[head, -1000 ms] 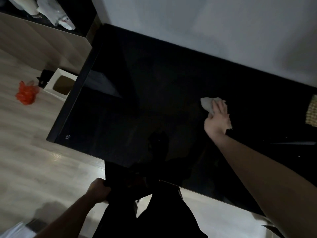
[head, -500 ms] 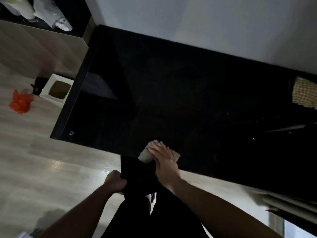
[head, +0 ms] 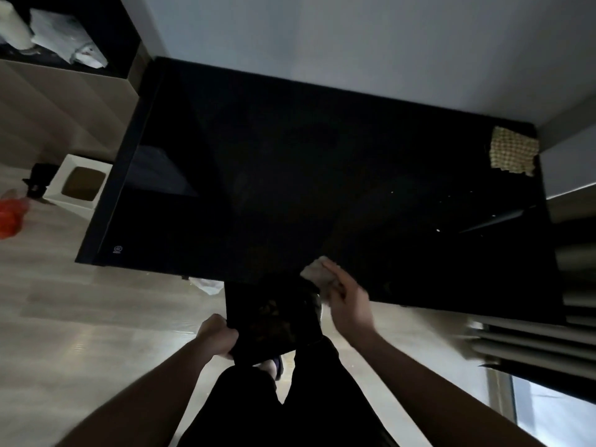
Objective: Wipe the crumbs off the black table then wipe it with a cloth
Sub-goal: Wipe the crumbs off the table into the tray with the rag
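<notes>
The glossy black table [head: 290, 175] fills the middle of the view. My right hand [head: 350, 304] presses a crumpled pale tissue [head: 317, 272] at the table's near edge. Just below that edge, my left hand [head: 217, 337] grips a flat black tray [head: 274, 317] with brownish crumbs on it. A few pale crumbs [head: 437, 230] lie on the right part of the table. A yellowish checked cloth [head: 512, 151] rests at the far right corner.
A white box with a brown opening [head: 79, 185] and an orange bag [head: 11, 214] sit on the wooden floor to the left. A clear plastic scrap [head: 208, 285] lies under the table's near edge. A wall backs the table; a radiator [head: 529, 340] stands right.
My right hand swept the tissue from the table's middle right back to the near edge, above the tray. My left hand stays on the tray.
</notes>
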The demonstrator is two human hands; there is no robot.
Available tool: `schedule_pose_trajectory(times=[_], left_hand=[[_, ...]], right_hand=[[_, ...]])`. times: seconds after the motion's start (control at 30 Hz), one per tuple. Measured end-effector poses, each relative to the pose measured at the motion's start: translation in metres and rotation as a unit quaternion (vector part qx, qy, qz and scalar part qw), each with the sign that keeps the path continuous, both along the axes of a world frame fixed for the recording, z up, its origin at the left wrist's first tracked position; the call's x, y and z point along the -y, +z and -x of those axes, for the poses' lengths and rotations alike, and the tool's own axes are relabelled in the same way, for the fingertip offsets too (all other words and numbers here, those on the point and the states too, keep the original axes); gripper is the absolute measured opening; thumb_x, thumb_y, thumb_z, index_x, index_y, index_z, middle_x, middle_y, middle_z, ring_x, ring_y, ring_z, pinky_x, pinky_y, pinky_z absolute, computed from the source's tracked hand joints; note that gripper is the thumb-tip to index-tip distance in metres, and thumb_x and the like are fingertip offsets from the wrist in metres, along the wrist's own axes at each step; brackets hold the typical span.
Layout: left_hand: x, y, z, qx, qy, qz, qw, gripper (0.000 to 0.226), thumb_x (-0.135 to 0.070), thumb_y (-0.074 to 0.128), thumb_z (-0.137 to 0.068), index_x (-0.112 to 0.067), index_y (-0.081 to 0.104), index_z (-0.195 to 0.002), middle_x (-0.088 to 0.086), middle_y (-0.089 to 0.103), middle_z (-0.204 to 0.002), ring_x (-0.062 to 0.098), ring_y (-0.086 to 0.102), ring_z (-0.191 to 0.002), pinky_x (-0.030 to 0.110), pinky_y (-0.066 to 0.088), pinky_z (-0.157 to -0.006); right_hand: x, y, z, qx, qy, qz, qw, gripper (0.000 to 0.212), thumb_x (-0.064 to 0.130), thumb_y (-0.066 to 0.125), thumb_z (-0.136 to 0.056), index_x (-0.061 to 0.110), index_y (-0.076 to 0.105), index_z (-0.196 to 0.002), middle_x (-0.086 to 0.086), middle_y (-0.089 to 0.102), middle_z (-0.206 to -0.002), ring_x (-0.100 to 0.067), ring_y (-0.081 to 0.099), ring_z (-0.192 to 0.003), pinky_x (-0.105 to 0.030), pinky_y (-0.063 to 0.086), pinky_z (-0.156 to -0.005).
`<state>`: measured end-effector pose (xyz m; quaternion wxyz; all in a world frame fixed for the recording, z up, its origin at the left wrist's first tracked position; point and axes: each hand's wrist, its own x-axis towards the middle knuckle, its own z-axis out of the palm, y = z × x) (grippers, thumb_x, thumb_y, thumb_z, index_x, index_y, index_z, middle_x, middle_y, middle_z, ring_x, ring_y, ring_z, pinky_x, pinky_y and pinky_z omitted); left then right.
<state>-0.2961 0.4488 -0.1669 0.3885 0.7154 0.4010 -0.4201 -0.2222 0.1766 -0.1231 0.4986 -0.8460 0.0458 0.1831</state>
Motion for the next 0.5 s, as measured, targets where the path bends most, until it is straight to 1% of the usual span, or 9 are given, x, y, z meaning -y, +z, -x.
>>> schedule_pose_trajectory(times=[0.07,0.1,0.17,0.23,0.27,0.3,0.37,0.4,0.5], left_hand=[[0.003,-0.002,0.002,0.002,0.002,-0.002,1.000,0.018,-0.002,0.052,-0.075,0.005,0.067,-0.083,0.022,0.075,-0.078,0.034,0.075,-0.057,0.047,0.064,-0.058],[0.005,-0.005,0.003,-0.001,-0.002,-0.003,1.000,0.019,-0.003,0.052,-0.075,0.005,0.068,-0.083,0.021,0.075,-0.077,0.034,0.075,-0.057,0.046,0.064,-0.058],[0.007,-0.013,0.005,-0.004,-0.026,-0.016,1.000,0.023,-0.009,0.053,-0.069,0.001,0.069,-0.082,0.017,0.076,-0.075,0.031,0.075,-0.059,0.044,0.065,-0.060],[0.010,-0.023,0.007,-0.004,-0.052,-0.032,0.998,0.027,-0.014,0.052,-0.061,-0.003,0.070,-0.078,0.013,0.076,-0.071,0.027,0.075,-0.061,0.044,0.065,-0.062],[0.013,-0.028,0.008,-0.007,-0.057,-0.032,0.998,0.027,-0.014,0.052,-0.060,-0.003,0.070,-0.076,0.011,0.076,-0.069,0.026,0.075,-0.060,0.043,0.065,-0.061],[0.015,-0.036,0.009,-0.009,-0.058,-0.031,0.998,0.027,-0.014,0.052,-0.060,-0.002,0.071,-0.075,0.011,0.076,-0.067,0.025,0.075,-0.058,0.043,0.065,-0.060],[0.025,-0.037,0.008,-0.013,-0.054,-0.034,0.998,0.027,-0.013,0.051,-0.059,-0.001,0.071,-0.073,0.013,0.075,-0.064,0.027,0.075,-0.056,0.043,0.064,-0.058],[0.031,-0.033,0.006,-0.011,-0.050,-0.036,0.998,0.027,-0.013,0.051,-0.059,0.000,0.071,-0.072,0.014,0.075,-0.065,0.028,0.075,-0.057,0.044,0.064,-0.058],[0.053,-0.023,-0.002,-0.010,-0.041,-0.043,0.998,0.022,-0.005,0.051,-0.067,0.003,0.071,-0.072,0.017,0.075,-0.063,0.029,0.074,-0.053,0.043,0.065,-0.060]], right_hand=[[0.029,0.007,-0.015,0.015,-0.064,0.004,0.998,0.066,-0.006,0.049,-0.095,0.038,0.060,-0.142,0.023,0.065,-0.137,0.002,0.063,-0.124,-0.035,0.054,-0.107],[0.045,0.007,-0.023,0.019,-0.096,0.010,0.995,0.064,-0.005,0.049,-0.096,0.038,0.060,-0.142,0.022,0.067,-0.133,0.006,0.065,-0.116,-0.029,0.057,-0.101],[0.076,0.009,-0.042,0.022,-0.156,0.034,0.987,0.059,-0.001,0.050,-0.099,0.038,0.059,-0.143,0.018,0.068,-0.128,0.015,0.066,-0.095,-0.012,0.056,-0.080],[0.107,0.012,-0.061,0.030,-0.196,0.064,0.978,0.056,0.006,0.054,-0.099,0.039,0.058,-0.144,0.017,0.065,-0.134,0.018,0.065,-0.091,-0.005,0.051,-0.071],[0.122,0.015,-0.071,0.038,-0.207,0.082,0.974,0.055,0.008,0.056,-0.099,0.039,0.057,-0.144,0.017,0.063,-0.140,0.015,0.065,-0.097,-0.005,0.050,-0.074],[0.137,0.016,-0.081,0.045,-0.214,0.100,0.971,0.056,0.008,0.056,-0.098,0.039,0.057,-0.145,0.017,0.060,-0.144,0.008,0.065,-0.107,-0.011,0.051,-0.082],[0.168,0.014,-0.103,0.048,-0.220,0.134,0.965,0.058,0.007,0.054,-0.097,0.038,0.055,-0.146,0.013,0.054,-0.153,-0.011,0.060,-0.129,-0.031,0.053,-0.103],[0.183,0.012,-0.113,0.046,-0.217,0.149,0.964,0.060,0.006,0.053,-0.096,0.037,0.054,-0.147,0.011,0.051,-0.156,-0.016,0.055,-0.138,-0.038,0.049,-0.112],[0.223,-0.002,-0.142,0.042,-0.203,0.188,0.960,0.057,0.008,0.049,-0.099,0.032,0.051,-0.151,0.005,0.044,-0.162,-0.020,0.041,-0.150,-0.043,0.037,-0.123]])
